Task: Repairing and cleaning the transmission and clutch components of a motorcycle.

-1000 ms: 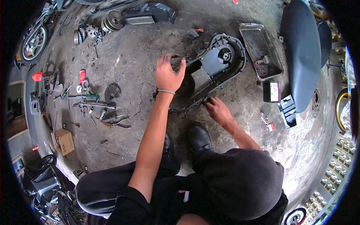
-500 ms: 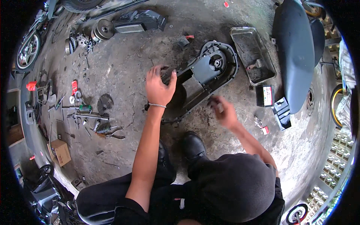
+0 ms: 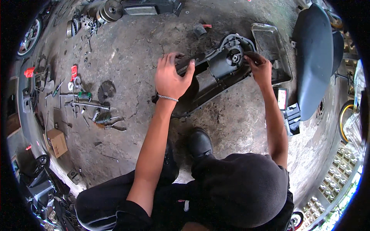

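Observation:
A long black engine cover (image 3: 216,75) lies on the stained concrete floor in front of me. My left hand (image 3: 171,77) grips its near-left edge, fingers curled over the rim, a thin bracelet on the wrist. My right hand (image 3: 260,67) rests on the cover's far-right end, fingers closed on the rim beside a round hub (image 3: 234,57). What the right fingers pinch is hidden. My black shoe (image 3: 199,143) stands just below the cover.
A metal tray (image 3: 269,46) lies behind the cover. A black scooter seat (image 3: 314,61) is at right. Loose tools (image 3: 83,100) and a round disc (image 3: 106,91) lie at left, with a cardboard box (image 3: 57,141). Pulleys (image 3: 108,9) sit at the top.
My right hand moved from the floor near the cover's lower edge up to the cover's far-right end. My left hand stayed gripping the left edge.

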`<state>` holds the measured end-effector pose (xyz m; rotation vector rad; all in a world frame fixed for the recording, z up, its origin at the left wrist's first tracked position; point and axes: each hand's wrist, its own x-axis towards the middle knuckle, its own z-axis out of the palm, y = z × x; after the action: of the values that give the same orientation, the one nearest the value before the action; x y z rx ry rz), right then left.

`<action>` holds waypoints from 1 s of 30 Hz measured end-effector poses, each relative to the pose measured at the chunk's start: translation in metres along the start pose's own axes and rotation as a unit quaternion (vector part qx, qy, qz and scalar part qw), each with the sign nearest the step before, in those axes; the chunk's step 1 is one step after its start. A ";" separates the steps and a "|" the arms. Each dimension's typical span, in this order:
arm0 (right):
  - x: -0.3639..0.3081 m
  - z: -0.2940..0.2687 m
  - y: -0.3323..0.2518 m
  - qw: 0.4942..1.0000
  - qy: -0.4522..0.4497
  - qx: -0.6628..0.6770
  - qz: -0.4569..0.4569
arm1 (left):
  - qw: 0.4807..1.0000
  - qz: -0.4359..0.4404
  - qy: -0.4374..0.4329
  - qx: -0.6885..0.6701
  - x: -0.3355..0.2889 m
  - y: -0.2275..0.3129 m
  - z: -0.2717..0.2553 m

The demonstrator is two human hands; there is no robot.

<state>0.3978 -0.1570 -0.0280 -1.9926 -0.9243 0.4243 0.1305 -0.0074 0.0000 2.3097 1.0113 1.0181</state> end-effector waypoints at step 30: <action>0.030 -0.002 -0.009 0.927 -0.181 -0.226 -0.239 | 1.000 0.025 -0.003 -0.010 0.001 -0.001 0.001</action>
<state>0.4153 -0.1330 -0.0182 -2.0204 -1.8287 0.3203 0.1309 -0.0060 -0.0009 2.3322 0.9415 1.0360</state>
